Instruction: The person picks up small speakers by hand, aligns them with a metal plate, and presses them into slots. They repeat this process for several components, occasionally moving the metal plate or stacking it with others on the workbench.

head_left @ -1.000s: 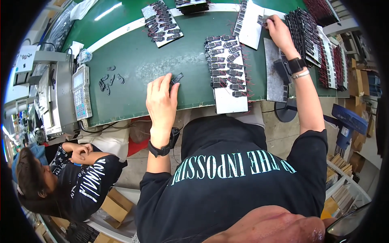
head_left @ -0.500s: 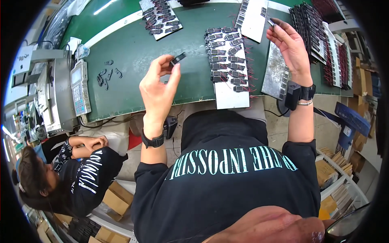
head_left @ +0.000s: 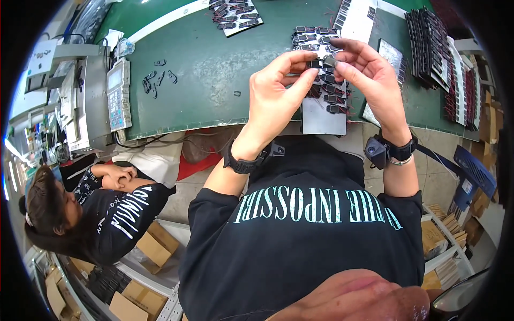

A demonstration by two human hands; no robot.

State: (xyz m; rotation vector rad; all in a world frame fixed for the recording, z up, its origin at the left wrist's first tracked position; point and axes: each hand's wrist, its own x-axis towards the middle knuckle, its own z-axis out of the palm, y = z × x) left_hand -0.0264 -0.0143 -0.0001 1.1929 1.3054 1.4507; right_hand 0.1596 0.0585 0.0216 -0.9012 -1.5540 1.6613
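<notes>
My left hand [head_left: 278,88] and my right hand [head_left: 364,75] meet in front of my chest, above the near edge of the green table [head_left: 214,75]. Between their fingertips they pinch a small black part [head_left: 319,62]; a second small piece may be at my right fingertips, too small to tell apart. Directly under my hands lies a white card [head_left: 324,109] carrying rows of several similar black parts with red wires. Both wrists wear black bands.
More cards of black parts lie at the back [head_left: 235,13] and in racks at the right [head_left: 439,48]. Loose black parts [head_left: 155,80] sit left on the table, beside a grey machine with a keypad [head_left: 118,96]. Another person [head_left: 91,208] sits lower left. Cardboard boxes [head_left: 152,246] stand below.
My right hand has come back from the far right cards and my left hand has lifted a black part off the table; both hands now meet over the near white card.
</notes>
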